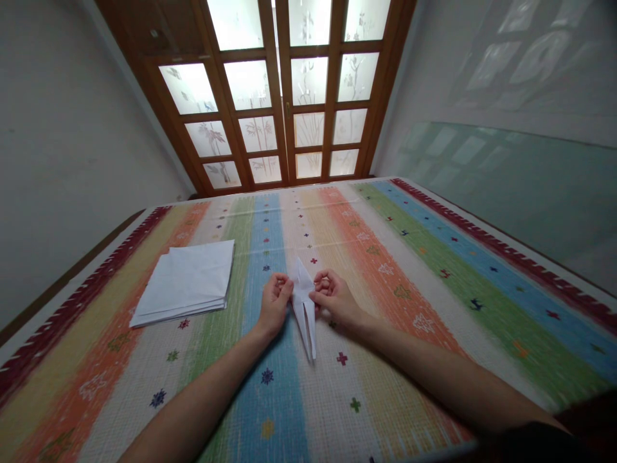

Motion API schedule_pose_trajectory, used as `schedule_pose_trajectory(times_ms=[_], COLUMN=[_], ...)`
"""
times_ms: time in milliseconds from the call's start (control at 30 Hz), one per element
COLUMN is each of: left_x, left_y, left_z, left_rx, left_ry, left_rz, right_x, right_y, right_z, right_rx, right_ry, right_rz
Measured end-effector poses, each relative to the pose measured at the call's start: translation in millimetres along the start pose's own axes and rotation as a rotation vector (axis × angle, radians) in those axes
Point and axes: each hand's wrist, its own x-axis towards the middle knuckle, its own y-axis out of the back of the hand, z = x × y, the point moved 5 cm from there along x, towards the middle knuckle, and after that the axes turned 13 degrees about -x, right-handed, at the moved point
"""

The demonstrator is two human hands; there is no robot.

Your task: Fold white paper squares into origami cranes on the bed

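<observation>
1. At the middle of the table, a folded white paper is held between both hands, directly before the person.
2. The paper is folded to a long, narrow form: a pointed end is directed towards the doors, and two slim points, separated by a slit, are directed towards the person. Whether it is lifted or rested on the cloth cannot be determined.
3. Its left edge is pinched by the left hand between thumb and fingers, the fingers being curled.
4. Its right edge is met by the thumb and curled fingers of the right hand, in a light pinch near the mid-length; the exact contact of the fingertips is not resolved.
5. To the left, well apart from the left hand, a stack of white paper is laid flat, its sheets slightly misaligned.
6. The table is covered by a striped cloth in bands of blue, green, orange, yellow and dark red, printed with small motifs.
7. Beyond the far edge, wooden doors are fitted with pale, plant-patterned panes.
8. The right wall is fronted, low down, by a pale greenish panel on which reflections are seen.
</observation>
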Motion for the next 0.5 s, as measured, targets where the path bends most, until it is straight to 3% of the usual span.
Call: schedule_pose_trajectory(times_ms=[233, 500], left_x=[-2, 3], left_y=[-7.7, 5.0], left_z=[6, 13], left_rx=[0.038, 0.082], left_ry=[0.053, -0.089], left_rz=[-0.023, 0.144], right_x=[-5, -11], right_y=[-10, -25], right_z=[0, 8], right_rx=[-0.031, -0.182], right_ry=[-0.070, -0.119], right_rz=[-0.107, -0.275])
